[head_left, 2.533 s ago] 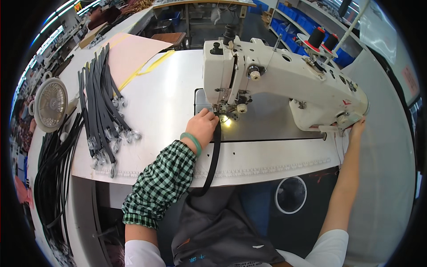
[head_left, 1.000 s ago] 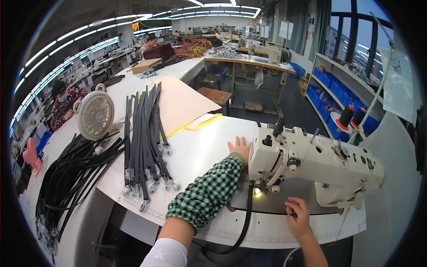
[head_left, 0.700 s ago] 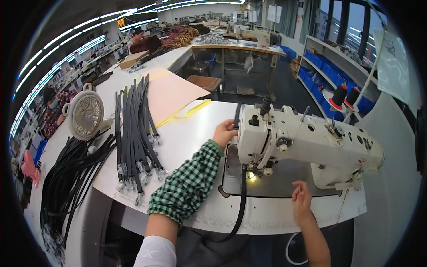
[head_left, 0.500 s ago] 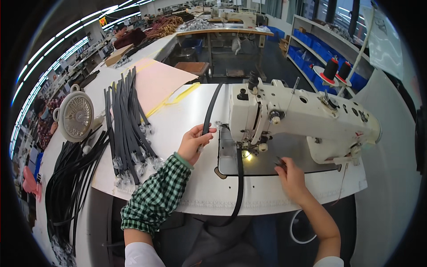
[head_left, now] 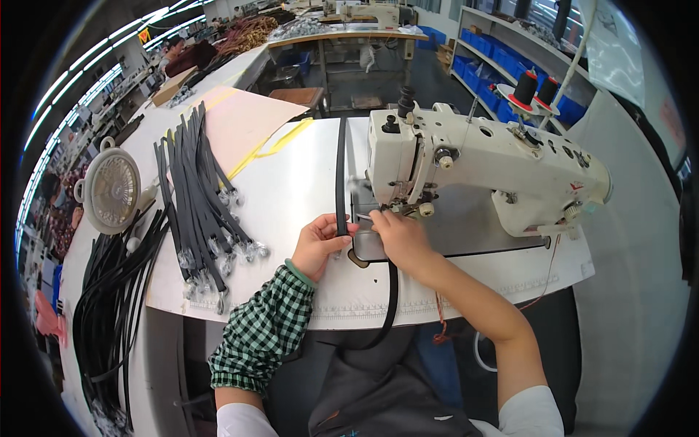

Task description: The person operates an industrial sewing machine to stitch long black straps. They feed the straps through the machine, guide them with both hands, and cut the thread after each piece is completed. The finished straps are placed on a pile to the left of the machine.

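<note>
My left hand (head_left: 320,244) is closed round the lower part of a black strap (head_left: 341,171), which runs straight away from me over the white table. Close to its right, my right hand (head_left: 402,239) pinches a small pointed metal tool (head_left: 364,216), probably thread snips; its tip points at the strap and the fingers hide most of it. Behind that hand stands a white sewing machine (head_left: 466,153), its needle area partly covered. A second black strap (head_left: 393,291) comes out below my right hand and hangs over the table's front edge.
Left of me lie a bundle of black straps (head_left: 193,189) with clear-wrapped ends and a looser black bundle (head_left: 120,291) beside a round white lamp-like fixture (head_left: 113,189). Pink sheet material (head_left: 247,120) lies farther back. Thread cones (head_left: 524,89) stand behind the machine.
My right hand has moved left from the machine bed to beside my left hand, bringing the small tool. The held strap now lies straighter. The whole view has shifted slightly.
</note>
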The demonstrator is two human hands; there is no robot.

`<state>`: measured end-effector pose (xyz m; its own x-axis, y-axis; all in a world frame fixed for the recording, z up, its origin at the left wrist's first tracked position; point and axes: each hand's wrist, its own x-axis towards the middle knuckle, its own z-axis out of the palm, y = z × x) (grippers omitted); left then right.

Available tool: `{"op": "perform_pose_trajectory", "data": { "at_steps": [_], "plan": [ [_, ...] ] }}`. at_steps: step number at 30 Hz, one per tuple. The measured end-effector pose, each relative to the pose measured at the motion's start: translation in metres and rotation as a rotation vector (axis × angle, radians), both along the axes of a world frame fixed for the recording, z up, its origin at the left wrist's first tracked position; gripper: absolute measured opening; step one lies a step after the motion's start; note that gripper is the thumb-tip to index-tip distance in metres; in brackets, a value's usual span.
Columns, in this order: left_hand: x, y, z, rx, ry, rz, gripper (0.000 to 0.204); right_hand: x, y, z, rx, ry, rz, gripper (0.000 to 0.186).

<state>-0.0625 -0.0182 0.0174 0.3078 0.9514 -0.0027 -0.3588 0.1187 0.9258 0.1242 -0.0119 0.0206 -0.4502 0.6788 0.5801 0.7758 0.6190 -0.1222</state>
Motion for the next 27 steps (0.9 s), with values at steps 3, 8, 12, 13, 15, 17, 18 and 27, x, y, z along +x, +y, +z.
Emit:
{"op": "perform_pose_trajectory", "data": {
  "at_steps": [3,8,12,13,15,17,18,27],
  "plan": [
    [0.000,-0.001,0.002,0.004,0.013,0.017,0.037,0.017,-0.013,0.009,-0.052,0.123,0.044,0.015],
    [0.002,0.000,0.000,0.000,-0.013,0.037,0.036,0.040,-0.039,0.021,-0.151,0.028,0.403,0.021],
    [0.003,0.000,0.001,0.023,0.004,0.029,0.037,0.046,-0.040,0.003,-0.192,-0.020,0.560,0.028],
    [0.002,0.000,0.000,0.031,-0.001,0.035,0.037,0.048,-0.038,-0.002,-0.172,-0.037,0.586,0.029],
    [0.000,-0.001,-0.001,0.044,-0.008,0.054,0.038,0.047,-0.039,-0.006,-0.145,0.031,0.543,0.025],
    [0.000,-0.002,-0.001,0.051,-0.011,0.083,0.042,0.044,-0.041,-0.002,-0.119,0.026,0.500,0.019],
    [0.002,-0.004,0.004,0.047,-0.017,0.100,0.043,0.045,-0.042,-0.002,-0.128,0.032,0.489,0.019],
    [-0.055,0.007,0.009,0.014,-0.224,0.502,0.038,0.043,-0.046,0.004,-0.155,0.016,0.428,0.022]
  ]
}}
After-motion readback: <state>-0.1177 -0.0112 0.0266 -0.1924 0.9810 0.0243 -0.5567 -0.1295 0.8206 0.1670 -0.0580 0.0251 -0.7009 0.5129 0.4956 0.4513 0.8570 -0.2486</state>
